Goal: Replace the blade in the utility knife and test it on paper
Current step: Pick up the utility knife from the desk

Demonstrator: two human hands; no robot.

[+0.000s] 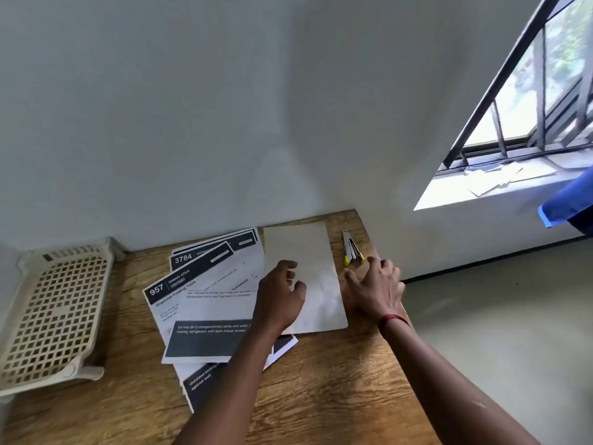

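A blank white sheet of paper point(308, 261) lies on the wooden table point(321, 396) near the far right corner. My left hand point(279, 297) rests flat on the sheet's left part, fingers bent, holding nothing. The utility knife point(351, 248), with a yellow and silver body and thin metal blades beside it, lies on the table just right of the sheet. My right hand point(377, 289) hovers with fingers spread just in front of the knife, its fingertips close to the yellow end. I cannot tell whether they touch it.
Several printed sheets with black headers point(205, 300) overlap left of the blank paper. A cream plastic basket point(54, 309) stands at the table's left. The wall runs along the far edge; a barred window point(529, 123) is at the right. The table's right edge drops to the floor.
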